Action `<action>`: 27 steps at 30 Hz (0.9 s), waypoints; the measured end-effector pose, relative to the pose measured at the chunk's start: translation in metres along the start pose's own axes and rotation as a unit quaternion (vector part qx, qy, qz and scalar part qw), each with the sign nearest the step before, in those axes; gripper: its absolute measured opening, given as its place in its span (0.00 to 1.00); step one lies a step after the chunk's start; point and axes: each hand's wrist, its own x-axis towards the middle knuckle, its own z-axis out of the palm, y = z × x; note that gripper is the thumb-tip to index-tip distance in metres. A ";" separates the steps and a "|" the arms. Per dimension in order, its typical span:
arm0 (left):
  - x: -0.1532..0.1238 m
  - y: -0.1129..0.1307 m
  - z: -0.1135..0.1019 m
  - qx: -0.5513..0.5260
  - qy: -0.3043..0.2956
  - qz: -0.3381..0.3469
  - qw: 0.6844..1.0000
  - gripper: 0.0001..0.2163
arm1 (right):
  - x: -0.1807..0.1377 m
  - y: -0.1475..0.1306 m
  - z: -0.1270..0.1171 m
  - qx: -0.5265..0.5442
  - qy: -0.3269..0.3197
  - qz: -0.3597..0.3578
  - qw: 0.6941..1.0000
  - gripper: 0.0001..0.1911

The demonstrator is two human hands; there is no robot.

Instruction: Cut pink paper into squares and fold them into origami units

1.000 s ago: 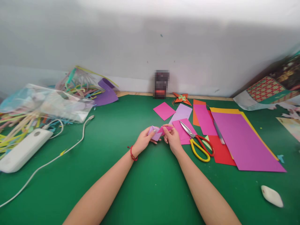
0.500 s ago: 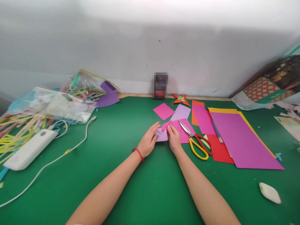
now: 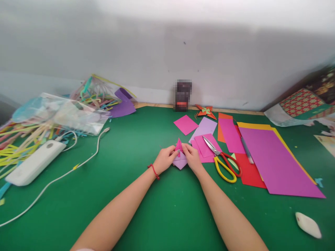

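Between my two hands is a small folded paper piece (image 3: 180, 163), lavender at the near end with a pink point standing up at the far end. My left hand (image 3: 164, 158), with a red cord bracelet (image 3: 154, 171) at the wrist, pinches its left side, thumb on top. From the right, my right hand (image 3: 193, 157) grips the other side with its fingers closed. Pink paper pieces (image 3: 208, 144) lie just right of that hand, with scissors (image 3: 222, 158) resting partly on them, handles red and yellow.
Purple sheets (image 3: 280, 160), a red sheet (image 3: 252, 170) and a pen (image 3: 246, 150) lie to the right, near a white eraser-like object (image 3: 308, 225). On the left are a white power bank (image 3: 36, 162), its cable (image 3: 65, 172) and colourful paper strips. An orange folded star (image 3: 206, 111) sits behind.
The folded paper has been turned so its pink point faces away and its lavender corner faces me. My left hand, open beside it before, now pinches it. The view has shifted slightly.
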 end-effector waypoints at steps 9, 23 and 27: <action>0.006 -0.003 -0.005 -0.046 -0.068 0.010 0.997 0.12 | -0.002 -0.005 0.002 0.014 0.047 0.009 0.999 0.16; 0.006 -0.003 0.000 -0.074 0.041 -0.025 0.996 0.14 | 0.000 -0.009 0.002 0.035 0.038 0.011 0.999 0.17; 0.010 -0.004 -0.002 -0.190 0.091 -0.049 0.976 0.14 | 0.002 -0.010 -0.001 0.079 -0.019 0.053 0.995 0.17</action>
